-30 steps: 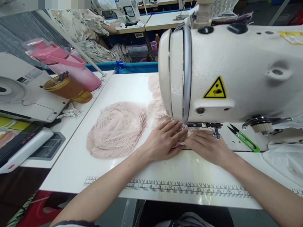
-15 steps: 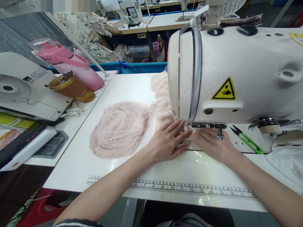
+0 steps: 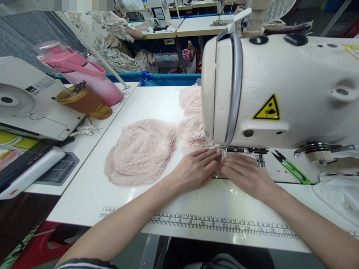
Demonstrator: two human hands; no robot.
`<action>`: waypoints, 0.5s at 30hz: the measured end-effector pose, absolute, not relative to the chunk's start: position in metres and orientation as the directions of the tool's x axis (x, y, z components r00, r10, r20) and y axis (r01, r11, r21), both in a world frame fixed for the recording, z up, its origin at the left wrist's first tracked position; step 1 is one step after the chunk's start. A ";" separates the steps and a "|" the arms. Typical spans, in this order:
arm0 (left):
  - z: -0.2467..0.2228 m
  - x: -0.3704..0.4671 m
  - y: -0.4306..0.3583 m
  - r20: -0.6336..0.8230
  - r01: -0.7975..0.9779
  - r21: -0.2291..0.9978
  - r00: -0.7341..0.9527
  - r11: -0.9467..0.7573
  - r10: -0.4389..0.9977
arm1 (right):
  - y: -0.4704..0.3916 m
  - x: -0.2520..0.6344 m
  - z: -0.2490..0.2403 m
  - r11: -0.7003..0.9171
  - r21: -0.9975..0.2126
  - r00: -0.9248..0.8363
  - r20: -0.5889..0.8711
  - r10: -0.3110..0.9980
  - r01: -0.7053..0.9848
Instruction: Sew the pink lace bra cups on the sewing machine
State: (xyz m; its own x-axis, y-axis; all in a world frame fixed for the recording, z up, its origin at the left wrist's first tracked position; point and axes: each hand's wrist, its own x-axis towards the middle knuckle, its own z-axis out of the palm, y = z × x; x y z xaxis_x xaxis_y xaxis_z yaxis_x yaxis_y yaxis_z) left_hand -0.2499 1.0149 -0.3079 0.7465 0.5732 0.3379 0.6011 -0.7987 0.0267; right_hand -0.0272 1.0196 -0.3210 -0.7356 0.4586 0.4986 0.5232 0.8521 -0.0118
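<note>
Pale pink lace fabric (image 3: 192,129) lies gathered left of the sewing machine (image 3: 291,89) and runs under its head. My left hand (image 3: 196,168) presses on the lace beside the needle area, fingers close together and pointing right. My right hand (image 3: 244,172) lies just right of it, fingers reaching left under the machine head, partly behind the metal parts. The fingertips of both hands nearly meet at the lace edge. A round pile of pink lace pieces (image 3: 141,153) rests on the white table (image 3: 120,198) to the left.
Green thread snips (image 3: 294,170) lie right of my right hand. A ruler strip (image 3: 224,224) crosses the table front. At the left stand a pink bottle (image 3: 92,78), a brown cup (image 3: 84,101) and another machine (image 3: 30,101). A person's sleeve (image 3: 123,28) shows far behind.
My left hand's fingers have drawn together, and its thumb has tucked in. My right hand has shifted slightly left, bringing the hands closer. Less lace shows between them.
</note>
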 end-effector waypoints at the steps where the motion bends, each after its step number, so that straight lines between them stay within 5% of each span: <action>1: -0.308 -0.250 1.015 0.333 0.606 0.040 0.742 -0.795 0.582 | 1.019 -0.028 -0.322 0.854 -0.026 -0.734 0.498 0.461 0.519; 15: -0.308 -0.248 1.019 0.363 0.655 0.039 0.695 -0.755 0.621 | 1.030 -0.030 -0.329 0.864 -0.069 -0.719 0.523 0.457 0.499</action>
